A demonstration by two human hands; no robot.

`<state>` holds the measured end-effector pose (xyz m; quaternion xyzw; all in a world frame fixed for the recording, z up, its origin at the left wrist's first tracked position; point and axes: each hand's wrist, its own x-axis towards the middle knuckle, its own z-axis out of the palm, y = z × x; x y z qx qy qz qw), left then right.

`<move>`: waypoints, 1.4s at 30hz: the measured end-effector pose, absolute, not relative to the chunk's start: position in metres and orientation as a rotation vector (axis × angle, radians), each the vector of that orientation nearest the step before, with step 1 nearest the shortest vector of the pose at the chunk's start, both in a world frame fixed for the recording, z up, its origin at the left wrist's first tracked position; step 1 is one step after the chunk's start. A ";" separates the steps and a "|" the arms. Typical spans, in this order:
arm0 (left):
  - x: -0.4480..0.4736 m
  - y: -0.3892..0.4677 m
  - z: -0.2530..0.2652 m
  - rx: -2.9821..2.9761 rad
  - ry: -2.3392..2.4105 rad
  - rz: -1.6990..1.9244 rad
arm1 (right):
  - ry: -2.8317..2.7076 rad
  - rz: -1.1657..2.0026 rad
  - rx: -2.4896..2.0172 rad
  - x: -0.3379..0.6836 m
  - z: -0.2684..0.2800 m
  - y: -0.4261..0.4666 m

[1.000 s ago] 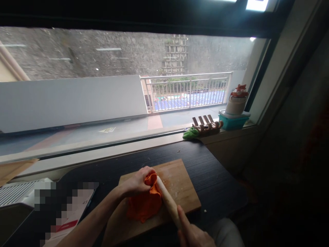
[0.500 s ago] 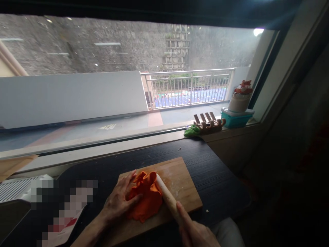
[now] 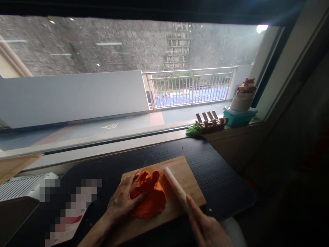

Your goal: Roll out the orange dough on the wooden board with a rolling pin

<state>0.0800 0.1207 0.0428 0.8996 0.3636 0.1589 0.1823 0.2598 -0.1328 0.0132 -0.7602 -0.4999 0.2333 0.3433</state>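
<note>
A thin, ragged-edged sheet of orange dough or clay lies on a wooden board, its far edge ruffled and folded up. My left hand rests at the left edge of the sheet, thumb stretched over the orange surface and fingers reaching along its far left side, spread apart. Wrapped round the near end of a pale wooden rolling pin is my right hand. The pin slants across the right part of the board, a small gap away from the orange sheet. My right palm hides its near end.
The board sits on a dark table below a window. On the sill are a green cloth, a brown slatted rack and a teal box with a white container on top. A pinkish packet lies left.
My right hand has moved the rolling pin to the right, off the edge of the orange sheet. My left hand stays on the sheet. The whole view has shifted slightly.
</note>
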 end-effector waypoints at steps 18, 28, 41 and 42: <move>0.083 0.116 0.046 2.535 1.069 0.450 | -1.259 0.695 -1.884 0.267 0.015 -0.139; 0.093 0.095 0.039 2.419 1.150 0.615 | -1.330 0.625 -1.931 0.257 0.028 -0.113; 0.091 0.121 0.054 2.446 1.202 0.389 | -1.159 0.370 -2.263 0.281 0.039 -0.104; 0.087 0.117 0.053 2.449 1.238 0.374 | -1.180 0.366 -2.282 0.278 0.040 -0.095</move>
